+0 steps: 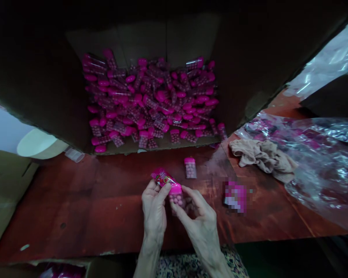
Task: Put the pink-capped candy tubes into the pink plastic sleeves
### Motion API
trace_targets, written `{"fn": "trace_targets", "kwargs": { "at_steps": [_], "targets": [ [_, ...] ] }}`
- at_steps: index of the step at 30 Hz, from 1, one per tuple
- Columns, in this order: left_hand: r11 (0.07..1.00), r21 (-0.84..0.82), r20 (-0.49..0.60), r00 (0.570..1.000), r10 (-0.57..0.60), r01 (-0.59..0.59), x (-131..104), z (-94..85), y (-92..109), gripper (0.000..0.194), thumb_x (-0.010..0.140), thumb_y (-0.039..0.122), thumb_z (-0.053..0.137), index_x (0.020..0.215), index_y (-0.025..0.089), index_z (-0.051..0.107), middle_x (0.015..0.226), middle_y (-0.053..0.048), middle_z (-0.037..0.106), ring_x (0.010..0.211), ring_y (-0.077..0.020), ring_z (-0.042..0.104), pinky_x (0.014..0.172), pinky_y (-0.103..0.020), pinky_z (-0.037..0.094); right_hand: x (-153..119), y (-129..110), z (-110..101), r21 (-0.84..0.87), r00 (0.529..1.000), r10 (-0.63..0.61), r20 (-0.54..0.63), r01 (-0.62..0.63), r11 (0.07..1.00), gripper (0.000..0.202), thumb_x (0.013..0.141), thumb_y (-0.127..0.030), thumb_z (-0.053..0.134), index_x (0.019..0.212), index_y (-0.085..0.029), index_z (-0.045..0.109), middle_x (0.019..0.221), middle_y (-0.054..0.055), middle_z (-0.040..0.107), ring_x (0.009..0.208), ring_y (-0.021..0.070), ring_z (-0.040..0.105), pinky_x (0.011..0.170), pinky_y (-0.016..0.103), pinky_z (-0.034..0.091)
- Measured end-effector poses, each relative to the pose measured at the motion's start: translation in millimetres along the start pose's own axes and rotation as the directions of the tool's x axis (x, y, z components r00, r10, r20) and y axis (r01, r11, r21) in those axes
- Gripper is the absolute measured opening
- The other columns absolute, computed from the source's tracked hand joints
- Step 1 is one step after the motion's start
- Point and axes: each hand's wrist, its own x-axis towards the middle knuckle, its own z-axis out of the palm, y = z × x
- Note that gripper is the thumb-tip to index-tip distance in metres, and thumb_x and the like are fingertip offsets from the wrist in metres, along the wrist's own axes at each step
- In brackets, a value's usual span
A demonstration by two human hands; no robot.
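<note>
My left hand [155, 206] pinches a glossy pink printed sleeve [163, 177] between thumb and fingers. My right hand [200, 216] grips a small clear candy box [176, 199] filled with round pink candies. The sleeve's lower end meets the box's pink capped end; how far it reaches over the cap I cannot tell. Just beyond my hands, a second candy box [190, 168] with a pink cap stands or lies on the reddish wooden table [89, 200]. To the right lies a pink item [235, 196], blurred into coarse blocks.
A large cardboard box [188, 42], open towards me, holds many similar candy boxes [150, 104]. A crumpled cloth [262, 156] and clear plastic bags [321, 170] lie at the right. A pale bowl [40, 143] sits at the left, near a small clear container [74, 155].
</note>
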Motion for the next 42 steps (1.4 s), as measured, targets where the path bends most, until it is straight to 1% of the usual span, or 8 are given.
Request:
{"fn": "trace_targets", "kwargs": {
  "at_steps": [8, 12, 16, 21, 28, 31, 36, 42],
  "targets": [
    [0.987, -0.008, 0.17, 0.972, -0.159, 0.163, 2.2, -4.5, 5.7, 0.03, 0.064, 0.016, 0.072, 0.092, 0.013, 0.063, 0.082, -0.009, 0.071, 0.078, -0.0192, 0.065, 0.075, -0.03, 0.048, 6.7, -8.7, -9.8, 0.413, 0.949, 0.261, 0.179, -0.313, 0.855, 0.038, 0.066, -0.022, 0.071, 0.103, -0.018, 0.066, 0.085, 0.004, 0.07, 0.071, 0.0171, 0.064, 0.064, 0.03, 0.056],
    [0.988, -0.003, 0.237, 0.96, -0.148, 0.154, -1.1, -3.6, 7.9, 0.037, 0.063, 0.017, 0.073, 0.098, 0.015, 0.062, 0.092, -0.011, 0.07, 0.083, -0.0209, 0.065, 0.076, -0.032, 0.048, 5.5, -5.1, -12.0, 0.377, 0.956, 0.243, 0.163, -0.288, 0.88, 0.038, 0.067, -0.022, 0.071, 0.104, -0.02, 0.066, 0.087, 0.004, 0.069, 0.075, 0.0175, 0.064, 0.069, 0.031, 0.055],
    [0.982, 0.023, 0.198, 0.962, -0.189, 0.188, -4.1, -1.4, 2.1, 0.032, 0.062, 0.018, 0.073, 0.093, 0.015, 0.065, 0.092, -0.01, 0.07, 0.075, -0.0182, 0.065, 0.074, -0.031, 0.049, 0.6, 2.5, -10.5, 0.302, 0.966, 0.218, 0.142, -0.252, 0.919, 0.04, 0.07, -0.023, 0.068, 0.11, -0.019, 0.062, 0.09, 0.005, 0.069, 0.075, 0.0177, 0.064, 0.073, 0.033, 0.054],
    [0.971, 0.048, 0.211, 0.948, -0.238, 0.233, -3.8, -3.1, -3.3, 0.021, 0.065, 0.019, 0.07, 0.085, 0.012, 0.069, 0.088, -0.01, 0.07, 0.063, -0.0137, 0.061, 0.066, -0.027, 0.047, 0.9, -0.6, -12.8, 0.318, 0.964, 0.229, 0.136, -0.261, 0.911, 0.036, 0.07, -0.022, 0.069, 0.104, -0.017, 0.059, 0.083, 0.004, 0.067, 0.066, 0.0147, 0.063, 0.063, 0.028, 0.055],
    [0.956, 0.156, 0.345, 0.893, -0.288, 0.247, -4.3, -9.0, 0.8, 0.025, 0.063, 0.019, 0.071, 0.086, 0.01, 0.07, 0.075, -0.008, 0.068, 0.054, -0.0117, 0.054, 0.056, -0.024, 0.042, 9.3, -11.0, -22.2, 0.375, 0.937, 0.275, 0.214, -0.339, 0.863, 0.041, 0.064, -0.022, 0.072, 0.1, -0.017, 0.053, 0.074, 0.001, 0.064, 0.059, 0.0125, 0.06, 0.055, 0.025, 0.053],
    [0.955, 0.128, 0.308, 0.904, -0.295, 0.268, -3.5, -9.1, -1.9, 0.018, 0.064, 0.019, 0.07, 0.079, 0.01, 0.071, 0.061, -0.005, 0.064, 0.053, -0.012, 0.054, 0.055, -0.023, 0.042, 9.7, -9.0, -20.6, 0.409, 0.941, 0.279, 0.189, -0.334, 0.849, 0.04, 0.064, -0.022, 0.072, 0.099, -0.017, 0.053, 0.073, 0.0, 0.063, 0.058, 0.0119, 0.06, 0.055, 0.024, 0.053],
    [0.959, -0.037, 0.122, 0.954, -0.275, 0.281, 2.0, -9.4, -2.5, 0.013, 0.064, 0.022, 0.071, 0.072, 0.013, 0.069, 0.073, -0.007, 0.069, 0.067, -0.0152, 0.06, 0.069, -0.027, 0.045, 7.3, -6.9, -17.2, 0.266, 0.98, 0.144, 0.136, -0.176, 0.948, 0.051, 0.058, -0.016, 0.075, 0.105, -0.02, 0.056, 0.086, 0.003, 0.066, 0.072, 0.0158, 0.064, 0.062, 0.026, 0.054],
    [0.947, -0.03, 0.063, 0.946, -0.317, 0.32, -3.4, -9.5, 1.4, 0.014, 0.061, 0.02, 0.074, 0.071, 0.011, 0.069, 0.067, -0.005, 0.068, 0.061, -0.0105, 0.058, 0.062, -0.021, 0.045, 5.4, -6.3, -15.0, 0.252, 0.99, 0.078, 0.12, -0.106, 0.962, 0.029, 0.068, -0.015, 0.068, 0.096, -0.019, 0.059, 0.078, 0.002, 0.069, 0.068, 0.0145, 0.066, 0.063, 0.025, 0.055]
  ]
}}
